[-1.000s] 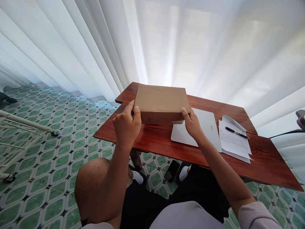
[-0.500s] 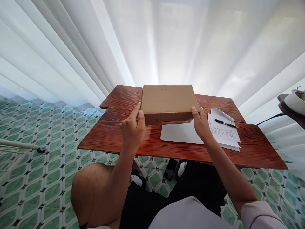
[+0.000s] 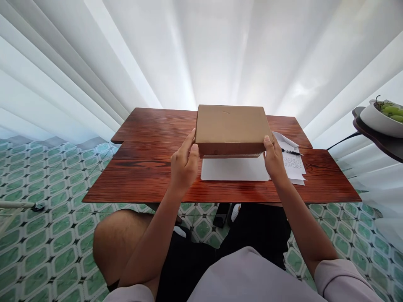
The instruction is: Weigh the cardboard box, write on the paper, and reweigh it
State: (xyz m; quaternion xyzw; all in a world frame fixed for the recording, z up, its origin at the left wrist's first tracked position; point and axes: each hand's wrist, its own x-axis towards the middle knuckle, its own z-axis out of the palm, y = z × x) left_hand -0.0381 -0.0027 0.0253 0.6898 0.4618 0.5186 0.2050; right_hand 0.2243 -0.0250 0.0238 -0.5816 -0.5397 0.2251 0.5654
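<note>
A flat brown cardboard box [image 3: 232,126] is held above a red-brown wooden table [image 3: 151,167]. My left hand [image 3: 184,165] grips its near left corner, thumb up along the side. My right hand [image 3: 274,161] grips the near right corner. Under the box lies a white flat sheet or envelope [image 3: 234,170], partly hidden by the box. To the right of my right hand lie white papers with handwriting [image 3: 294,163], and a black pen [image 3: 291,152] rests on them.
White curtains hang behind the table. A dark side table at the right edge carries a white bowl [image 3: 379,119] of green fruit. The floor has green and white tiles [image 3: 47,235]. A white metal rack leg [image 3: 19,205] reaches in from the left. My knees are below the table's front edge.
The box, still in both hands, has shifted right and now sits over the white sheet. The view has swung right, so the table looks centred and the bowl has come into sight.
</note>
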